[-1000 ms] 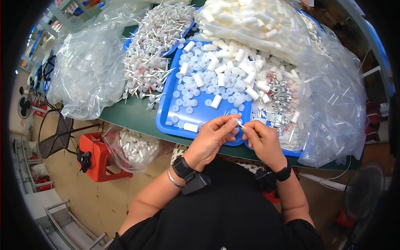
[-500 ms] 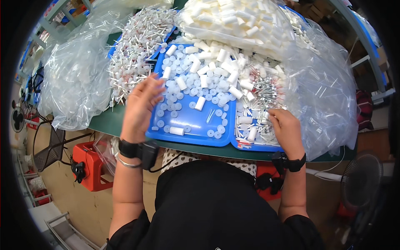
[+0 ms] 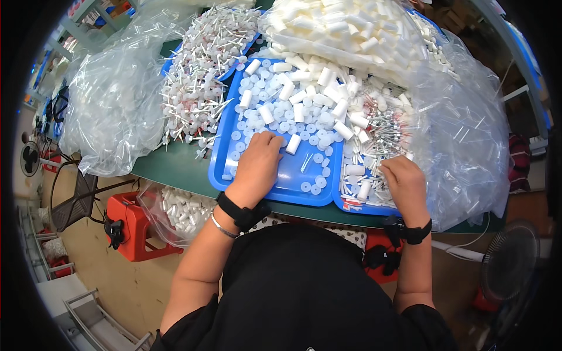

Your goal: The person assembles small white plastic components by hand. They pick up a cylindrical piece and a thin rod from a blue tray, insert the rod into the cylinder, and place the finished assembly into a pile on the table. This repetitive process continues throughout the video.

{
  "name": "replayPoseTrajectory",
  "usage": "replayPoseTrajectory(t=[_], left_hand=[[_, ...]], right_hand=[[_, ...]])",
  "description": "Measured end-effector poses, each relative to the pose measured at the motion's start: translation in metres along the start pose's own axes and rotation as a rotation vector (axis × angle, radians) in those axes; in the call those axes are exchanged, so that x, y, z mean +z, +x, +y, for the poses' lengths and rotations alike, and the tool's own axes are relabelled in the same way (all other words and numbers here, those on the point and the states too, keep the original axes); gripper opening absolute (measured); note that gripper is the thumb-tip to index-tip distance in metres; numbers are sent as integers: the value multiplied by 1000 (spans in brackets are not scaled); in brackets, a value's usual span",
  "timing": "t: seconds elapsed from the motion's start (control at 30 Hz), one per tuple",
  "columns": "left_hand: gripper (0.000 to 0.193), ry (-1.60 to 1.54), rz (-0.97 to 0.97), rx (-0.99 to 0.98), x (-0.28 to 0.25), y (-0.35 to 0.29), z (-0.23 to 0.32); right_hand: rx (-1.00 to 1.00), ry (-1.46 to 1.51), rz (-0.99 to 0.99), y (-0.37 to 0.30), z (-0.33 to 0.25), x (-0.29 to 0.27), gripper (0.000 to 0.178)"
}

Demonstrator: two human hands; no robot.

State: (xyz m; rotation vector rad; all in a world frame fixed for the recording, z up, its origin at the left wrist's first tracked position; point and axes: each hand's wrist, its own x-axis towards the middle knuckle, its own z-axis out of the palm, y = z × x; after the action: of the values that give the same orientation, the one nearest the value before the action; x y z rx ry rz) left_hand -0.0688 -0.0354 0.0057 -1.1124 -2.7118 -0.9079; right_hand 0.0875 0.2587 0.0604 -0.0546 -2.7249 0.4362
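My left hand [image 3: 257, 167] is over the blue tray [image 3: 282, 193] of small translucent plastic discs [image 3: 257, 93], fingers bent and pressed together at the discs. What its fingertips hold, if anything, is hidden. White cylinders [image 3: 293, 144] lie scattered among the discs, one just right of that hand. To the right, my right hand [image 3: 406, 182] is closed in a pinch over a second blue tray [image 3: 374, 209]. Thin white sticks [image 3: 374, 190] and a heap of pins with reddish bits [image 3: 383, 131] lie beside it. Whatever sits between its fingertips is too small to make out.
Behind the trays rests a large clear bag of white cylinders [image 3: 351, 35]. Stick-and-disc pieces [image 3: 202, 76] are heaped at the back left. Crumpled plastic bags lie at the left [image 3: 114, 117] and right [image 3: 462, 140]. A red stool [image 3: 132, 234] stands below the green table [image 3: 175, 172].
My left hand has swung right and nearer, from the tray's left edge down to the discs, its fingers now bent together. The right hand keeps its pinch in nearly the same place.
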Motion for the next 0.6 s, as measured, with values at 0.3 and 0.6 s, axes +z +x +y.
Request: replayPoseTrajectory(t=[0.3,0.6], left_hand=[[30,-222,-25,-117,1,8,-1],[38,-1934,-432,-687,-8,-15,50]], right_hand=[[497,1017,162,-3,-24,-12,10],[444,1404,112,-1,-61,6,12]])
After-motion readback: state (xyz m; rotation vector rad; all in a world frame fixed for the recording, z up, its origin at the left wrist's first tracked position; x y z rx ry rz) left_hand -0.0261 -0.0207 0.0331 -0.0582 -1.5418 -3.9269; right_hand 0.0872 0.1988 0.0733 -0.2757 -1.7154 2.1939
